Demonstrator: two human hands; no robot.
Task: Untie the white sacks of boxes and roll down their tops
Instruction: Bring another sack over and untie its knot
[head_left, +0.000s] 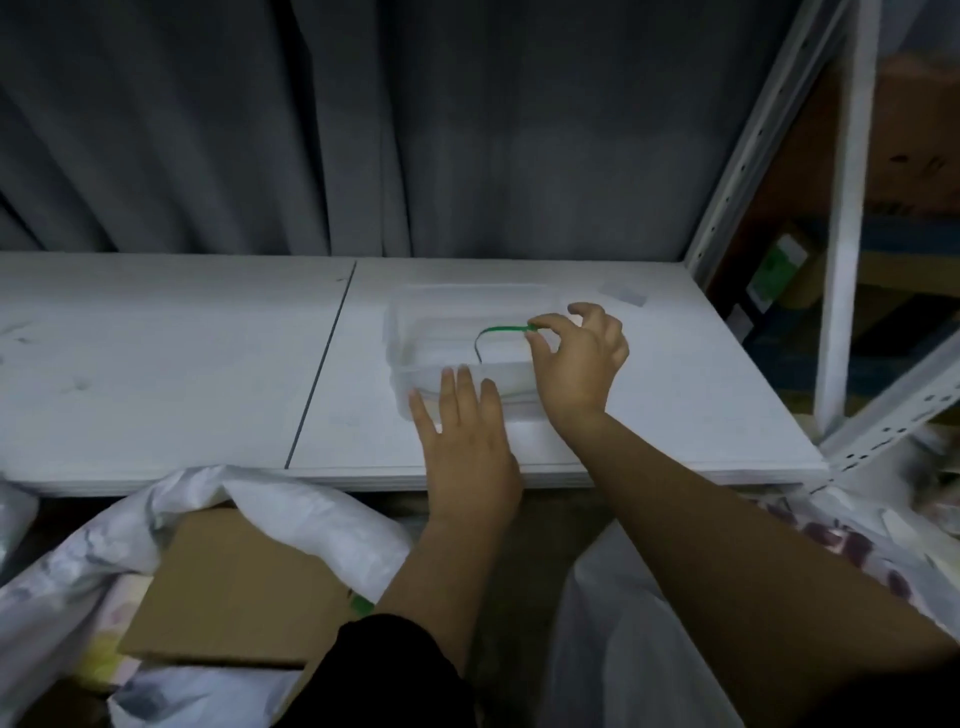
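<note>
Green tie held over a clear tub on the white shelf

The right hand (576, 358) pinches a green tie (501, 332) above the tub (410, 332); the left hand (465, 441), fingers straight, touches the tub's near wall. An opened white sack (291, 514) with a cardboard box (228, 587) sits below.

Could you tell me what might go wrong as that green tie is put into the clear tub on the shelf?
The right hand only pinches the green tie by one end above the clear tub, so it could spring out over the rim. The left hand merely rests flat against the tub's near wall; the light tub might slide across the white shelf.
</note>
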